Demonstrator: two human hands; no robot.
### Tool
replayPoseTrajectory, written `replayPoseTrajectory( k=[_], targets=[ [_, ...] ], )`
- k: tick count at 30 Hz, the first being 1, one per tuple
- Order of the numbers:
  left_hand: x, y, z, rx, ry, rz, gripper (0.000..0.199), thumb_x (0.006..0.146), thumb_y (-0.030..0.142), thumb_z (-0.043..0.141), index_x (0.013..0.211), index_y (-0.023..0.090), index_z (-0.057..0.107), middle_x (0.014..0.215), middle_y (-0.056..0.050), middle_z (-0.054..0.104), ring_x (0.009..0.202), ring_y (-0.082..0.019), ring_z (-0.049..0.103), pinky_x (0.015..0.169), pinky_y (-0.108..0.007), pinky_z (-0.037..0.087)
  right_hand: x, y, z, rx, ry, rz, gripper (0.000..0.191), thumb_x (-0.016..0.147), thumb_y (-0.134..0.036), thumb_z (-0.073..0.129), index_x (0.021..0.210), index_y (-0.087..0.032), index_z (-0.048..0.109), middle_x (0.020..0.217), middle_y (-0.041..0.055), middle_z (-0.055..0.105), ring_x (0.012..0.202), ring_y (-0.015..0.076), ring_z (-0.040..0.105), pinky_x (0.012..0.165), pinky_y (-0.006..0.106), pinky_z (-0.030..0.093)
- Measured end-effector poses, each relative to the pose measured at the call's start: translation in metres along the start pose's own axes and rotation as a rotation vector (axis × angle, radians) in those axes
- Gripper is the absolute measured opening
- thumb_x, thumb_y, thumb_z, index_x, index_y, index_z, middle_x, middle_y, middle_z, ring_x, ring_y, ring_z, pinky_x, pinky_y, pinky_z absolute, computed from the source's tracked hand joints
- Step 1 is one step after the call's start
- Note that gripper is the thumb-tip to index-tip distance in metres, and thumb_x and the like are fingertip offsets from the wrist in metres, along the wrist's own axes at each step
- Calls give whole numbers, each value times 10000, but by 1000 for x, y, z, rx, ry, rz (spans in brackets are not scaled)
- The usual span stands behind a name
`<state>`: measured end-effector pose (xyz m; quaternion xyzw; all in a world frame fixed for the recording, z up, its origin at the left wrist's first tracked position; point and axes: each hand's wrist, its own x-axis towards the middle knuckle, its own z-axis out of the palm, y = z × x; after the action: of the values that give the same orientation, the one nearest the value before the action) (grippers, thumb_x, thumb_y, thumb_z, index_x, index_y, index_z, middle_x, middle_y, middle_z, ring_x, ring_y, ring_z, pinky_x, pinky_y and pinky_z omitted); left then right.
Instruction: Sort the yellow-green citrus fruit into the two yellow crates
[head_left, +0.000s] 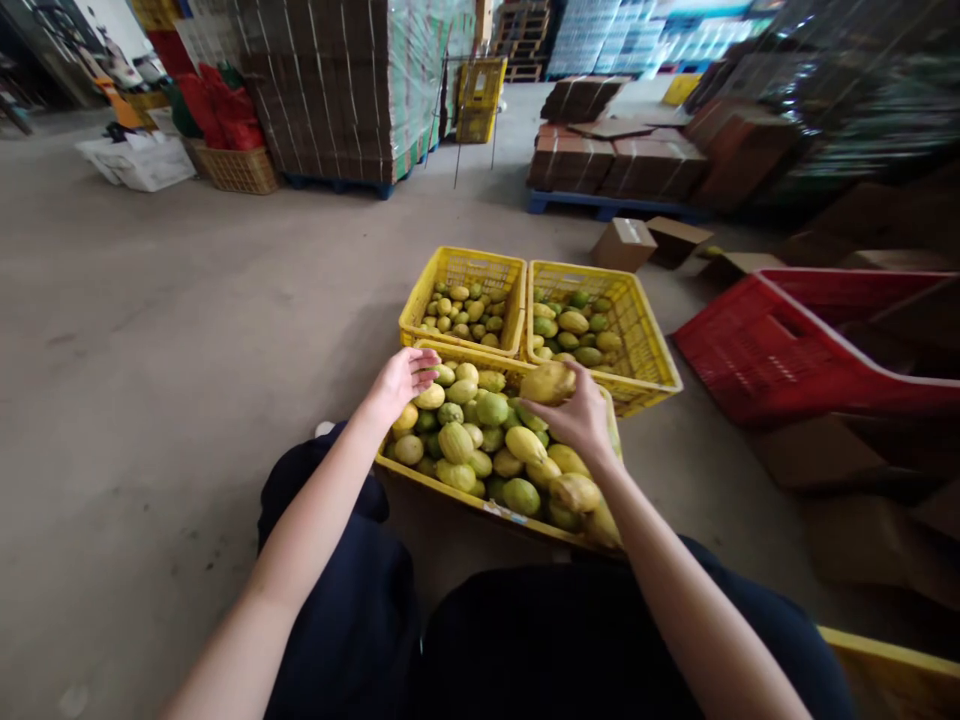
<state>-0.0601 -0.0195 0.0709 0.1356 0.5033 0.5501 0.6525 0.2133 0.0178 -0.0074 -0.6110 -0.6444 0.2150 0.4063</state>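
A large yellow lemon-like fruit [548,383] is held in my right hand [579,412], between thumb and fingers, over the back right part of the near yellow crate [450,490]. That crate is filled with green and yellow fruit [492,409] of differing sizes, some ridged or lumpy. My left hand [405,382] holds nothing. Its fingers are apart above the crate's back left corner, close to a few yellow fruits. Behind stand two more yellow crates: the back left crate [517,310] has smaller fruit, and the back right crate [645,330] has larger yellow and green fruit.
A red crate [750,350] with cardboard in it stands at the right, beside loose cartons [624,244]. Further back are a blue pallet [600,205] of flattened boxes and a tall wrapped stack [322,100]. Another yellow crate [892,660] shows at the lower right.
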Motion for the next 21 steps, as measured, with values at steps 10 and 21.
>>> replayPoseTrajectory(
  k=[10,21],
  targets=[
    [15,-25,12,158,-17,-7,209,902,183,481,799,150,661,749,-33,714,573,-87,627,565,-176,476,-13,-44,-92,1498,11,336,332,752,-428,680,1043,-271,651,1104,56,743,927,250,735,653,376,640],
    [41,-65,-15,1600,-250,346,173,839,374,621,883,213,665,975,-86,745,917,-252,707,841,-336,537,-18,-41,-89,1810,-68,634,295,824,-387,623,1076,-235,609,1024,62,748,796,195,714,521,263,600]
  ],
)
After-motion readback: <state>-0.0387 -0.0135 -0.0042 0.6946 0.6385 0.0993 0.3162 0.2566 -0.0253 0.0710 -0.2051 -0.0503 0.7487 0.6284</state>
